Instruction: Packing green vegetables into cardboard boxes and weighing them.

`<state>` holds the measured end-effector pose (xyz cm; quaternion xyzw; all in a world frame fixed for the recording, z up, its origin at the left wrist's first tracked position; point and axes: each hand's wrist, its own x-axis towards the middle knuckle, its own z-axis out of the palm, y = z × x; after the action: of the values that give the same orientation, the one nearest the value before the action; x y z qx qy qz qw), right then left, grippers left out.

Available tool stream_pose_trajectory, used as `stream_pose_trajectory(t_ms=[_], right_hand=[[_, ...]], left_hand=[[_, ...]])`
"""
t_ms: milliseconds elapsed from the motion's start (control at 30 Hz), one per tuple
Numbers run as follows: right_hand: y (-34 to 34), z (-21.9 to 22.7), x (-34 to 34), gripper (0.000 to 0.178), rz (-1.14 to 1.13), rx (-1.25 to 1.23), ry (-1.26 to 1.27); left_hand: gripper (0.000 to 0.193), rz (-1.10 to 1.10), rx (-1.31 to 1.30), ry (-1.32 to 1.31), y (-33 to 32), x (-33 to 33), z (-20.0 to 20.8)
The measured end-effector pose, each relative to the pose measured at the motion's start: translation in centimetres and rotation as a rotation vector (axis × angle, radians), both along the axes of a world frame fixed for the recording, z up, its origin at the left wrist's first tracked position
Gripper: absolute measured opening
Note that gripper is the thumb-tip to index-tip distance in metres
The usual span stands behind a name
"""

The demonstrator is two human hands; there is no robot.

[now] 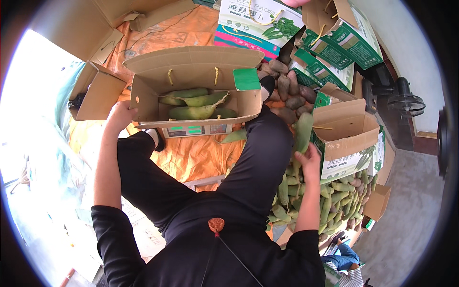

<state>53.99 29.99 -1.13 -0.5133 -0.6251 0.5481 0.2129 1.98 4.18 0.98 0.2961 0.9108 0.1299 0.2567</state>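
Green radish in the right hand, left hand at the open box

The right hand [308,160] grips a long green radish [302,131], held upright beside the right knee. The left hand [123,115] touches the left front corner of an open cardboard box [193,76]; I cannot tell whether its fingers close on the edge. Several green radishes [201,112] lie inside the box, and a scale [196,130] with a lit green display shows beneath it. To the right, a radish pile [337,203] lies below a white-and-green carton [346,167]. Brownish roots [294,93] lie behind the right knee. An orange sheet [201,158] spreads underneath; a black fan [406,103] stands at far right.
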Motion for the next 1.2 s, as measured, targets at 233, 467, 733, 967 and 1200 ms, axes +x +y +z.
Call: stream_pose_trajectory(t_ms=[233,467,733,967,1200], right_hand=[[2.8,11.3,-12.9,0.058,0.474,0.447,-0.022],[0.6,12.4,-25.0,0.057,0.922,0.680,-0.054],[1.5,9.5,-27.4,0.046,0.634,0.681,0.083],[5.7,4.4,-12.6,0.027,0.300,0.336,-0.053],[2.7,-14.2,5.3,0.029,0.193,0.273,-0.591]], left_hand=[[0.026,0.036,-0.072,-0.011,-0.3,0.3,0.8],[0.026,0.013,0.005,-0.019,-0.1,0.4,0.3],[0.021,-0.021,0.116,-0.079,-1.1,-1.3,-1.7],[0.020,-0.026,0.106,-0.095,-0.8,-1.1,-1.5],[0.022,-0.014,0.126,-0.104,0.0,-0.7,-1.1]])
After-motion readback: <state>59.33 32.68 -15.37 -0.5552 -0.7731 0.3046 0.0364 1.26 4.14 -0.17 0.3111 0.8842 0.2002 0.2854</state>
